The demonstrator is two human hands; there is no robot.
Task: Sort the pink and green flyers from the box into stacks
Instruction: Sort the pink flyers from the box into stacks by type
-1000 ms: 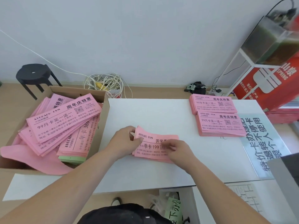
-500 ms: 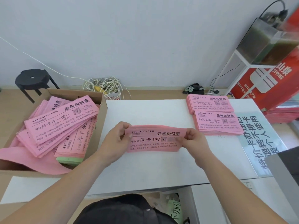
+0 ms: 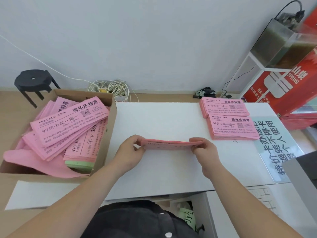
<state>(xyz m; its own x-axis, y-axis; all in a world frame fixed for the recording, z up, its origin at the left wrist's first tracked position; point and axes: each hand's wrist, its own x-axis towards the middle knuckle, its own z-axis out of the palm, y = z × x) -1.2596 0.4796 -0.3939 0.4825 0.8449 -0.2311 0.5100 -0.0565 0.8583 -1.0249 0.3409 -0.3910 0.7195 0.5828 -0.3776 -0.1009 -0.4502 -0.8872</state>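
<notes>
While the left hand (image 3: 129,148) and the right hand (image 3: 204,148) each pinch one short end, thumb in front and fingers curled behind, one bundle of pink flyers (image 3: 169,145) is held level over the middle of the white table (image 3: 163,121). It is tipped almost edge-on, so only a thin pink band and a strip of faint black print show; whether its lower edge touches the table cannot be told. Two sorted pink stacks lie at the table's far right, the far stack (image 3: 224,107) just behind the near stack (image 3: 234,128), both face up with black lettering. One cardboard box (image 3: 108,136) stands at the left against the table's edge, heaped with loose pink flyers (image 3: 68,122), and one thin layer of green flyers (image 3: 79,164) shows beneath them at its near right corner
</notes>
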